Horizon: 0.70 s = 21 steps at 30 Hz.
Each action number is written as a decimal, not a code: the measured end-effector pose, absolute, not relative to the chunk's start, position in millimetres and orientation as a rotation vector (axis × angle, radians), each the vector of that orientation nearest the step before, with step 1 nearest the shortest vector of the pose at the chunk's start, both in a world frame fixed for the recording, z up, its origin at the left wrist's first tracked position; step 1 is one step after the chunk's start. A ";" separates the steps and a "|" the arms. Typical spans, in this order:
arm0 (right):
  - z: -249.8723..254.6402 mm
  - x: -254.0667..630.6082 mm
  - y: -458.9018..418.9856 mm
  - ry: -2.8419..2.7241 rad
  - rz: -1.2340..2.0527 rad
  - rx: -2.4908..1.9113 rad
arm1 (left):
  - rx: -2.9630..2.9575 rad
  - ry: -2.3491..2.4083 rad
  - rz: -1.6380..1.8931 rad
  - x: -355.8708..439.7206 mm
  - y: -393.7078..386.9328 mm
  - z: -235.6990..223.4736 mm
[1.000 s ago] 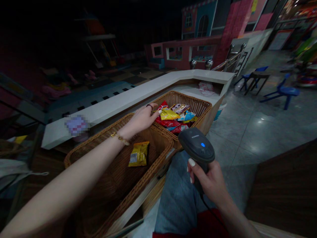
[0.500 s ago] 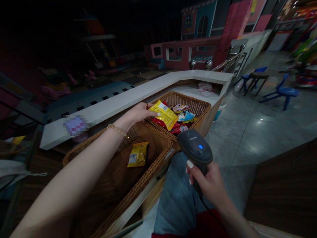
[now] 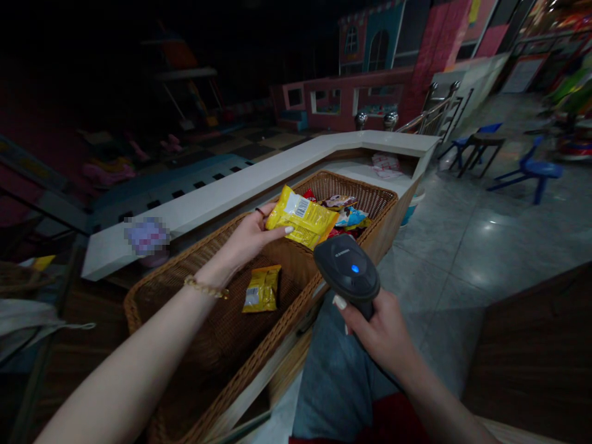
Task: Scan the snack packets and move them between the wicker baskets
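Note:
My left hand [image 3: 254, 237] grips a yellow snack packet [image 3: 314, 221] by its left end, thumb on top, with the printed barcode side facing up. In my right hand [image 3: 377, 327] is a black barcode scanner [image 3: 346, 262] with a blue light on top; its head points toward the packet, a little apart from it. Under my left wrist, a second yellow packet [image 3: 263, 288] lies in the near wicker basket [image 3: 213, 336]. Behind the held packet, the far wicker basket [image 3: 377, 192] contains several colourful snack packets [image 3: 351, 217], partly hidden.
A white counter ledge [image 3: 277, 169] runs behind the baskets. Papers [image 3: 386, 163] lie on the shelf at its far end. Blue chairs [image 3: 531, 169] stand on the tiled floor to the right. A wooden panel [image 3: 536, 345] is at the lower right.
My left hand has drawn the yellow packet back from the far basket's contents and turned its barcode into view. My right hand has brought the scanner left, closer to the packet.

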State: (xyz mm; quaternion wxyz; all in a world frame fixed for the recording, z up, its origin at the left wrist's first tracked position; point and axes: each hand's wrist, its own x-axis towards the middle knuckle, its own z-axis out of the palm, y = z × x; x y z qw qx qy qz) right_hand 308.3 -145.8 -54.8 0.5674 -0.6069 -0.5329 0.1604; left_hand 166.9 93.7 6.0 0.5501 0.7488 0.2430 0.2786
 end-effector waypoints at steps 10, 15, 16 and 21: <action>-60.2 304.8 -141.6 -1.225 0.426 -1.355 | 1.841 0.521 0.690 164.3 88.9 6.5; -61.9 304.7 -142.2 -1.226 0.423 -1.358 | 1.910 0.529 0.676 163.6 83.8 9.9; -62.3 304.7 -142.4 -1.223 0.427 -1.355 | 1.908 0.530 0.683 163.6 83.6 9.4; -62.0 304.5 -144.1 -1.194 0.429 -1.355 | 1.887 0.532 0.722 164.3 84.4 6.9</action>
